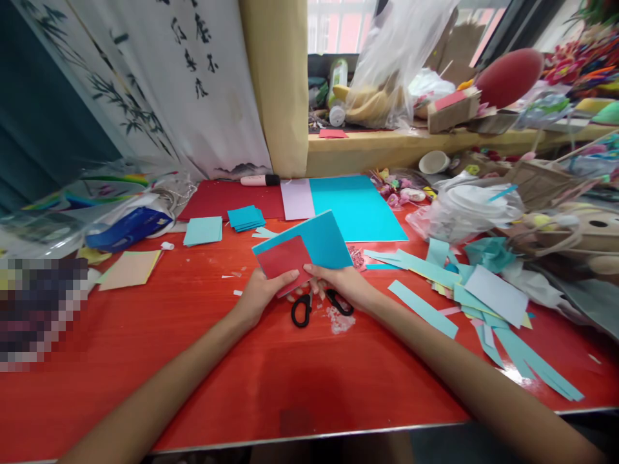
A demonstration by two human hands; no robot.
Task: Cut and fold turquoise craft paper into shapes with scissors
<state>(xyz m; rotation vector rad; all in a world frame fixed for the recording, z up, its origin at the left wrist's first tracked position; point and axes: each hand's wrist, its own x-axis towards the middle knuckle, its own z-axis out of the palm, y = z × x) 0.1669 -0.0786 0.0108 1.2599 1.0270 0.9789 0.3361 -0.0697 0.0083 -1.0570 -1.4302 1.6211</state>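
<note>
Between my two hands is a folded or stacked sheet of blue paper (324, 237), tilted above the table, with a smaller red paper square (285, 263) lying on its lower left. My left hand (264, 293) pinches the left side of both, thumb on the red square. At the lower edge my right hand (341, 280) grips the papers, its thumb touching the red square's right corner. Under the hands lie scissors with black handles (300, 312), their blades partly hidden. Small clear scraps (341, 320) lie beside them.
Behind are a large blue sheet (367, 209), a lilac strip (298, 200), a marker (258, 180), and stacks of light blue squares (203, 231) and darker blue squares (245, 218). Paper offcuts (498, 316) clutter the right side. A blue packet (130, 229) and cream squares (129, 269) lie left.
</note>
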